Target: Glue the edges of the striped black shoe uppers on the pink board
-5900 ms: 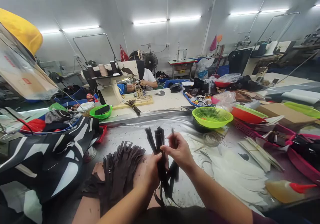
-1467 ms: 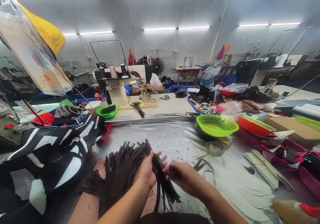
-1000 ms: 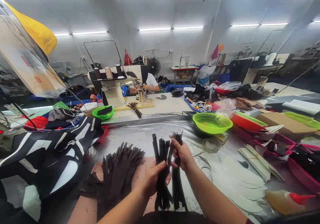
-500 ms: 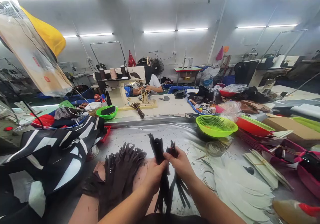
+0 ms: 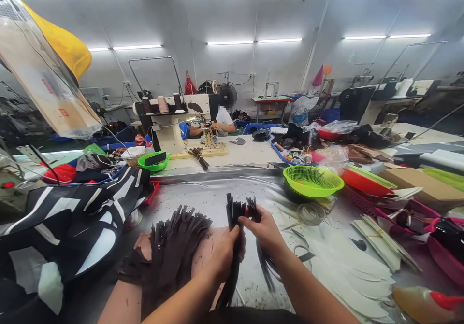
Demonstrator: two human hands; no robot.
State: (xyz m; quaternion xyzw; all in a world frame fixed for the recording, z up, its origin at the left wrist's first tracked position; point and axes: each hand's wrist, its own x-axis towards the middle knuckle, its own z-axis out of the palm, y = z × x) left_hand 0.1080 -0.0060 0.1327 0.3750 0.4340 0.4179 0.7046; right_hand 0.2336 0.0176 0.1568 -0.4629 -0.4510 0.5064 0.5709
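Note:
My left hand (image 5: 229,251) is closed round a bundle of dark strips (image 5: 235,212), their ends poking up above the thumb and their tails hanging toward me. Close beside it on the right, my right hand (image 5: 264,227) grips a smaller bunch of dark strips (image 5: 253,209), whose loose ends dangle below the palm. The thumbs nearly meet at the left bundle. A large pile of dark brown strips (image 5: 174,251) lies to the left on a pinkish sheet (image 5: 205,251), fanned out at its far end.
At right are white curved pieces (image 5: 340,271), a rubber-banded white stack (image 5: 384,242) and a yellow-green basket (image 5: 313,181). Black-and-white material (image 5: 108,218) covers the left side. Beyond stands a sewing machine (image 5: 177,133), with a person (image 5: 224,121) seated behind it.
The left-hand bundle has shifted slightly right and turned more upright. My right hand's strips have swung out to the right at their lower ends.

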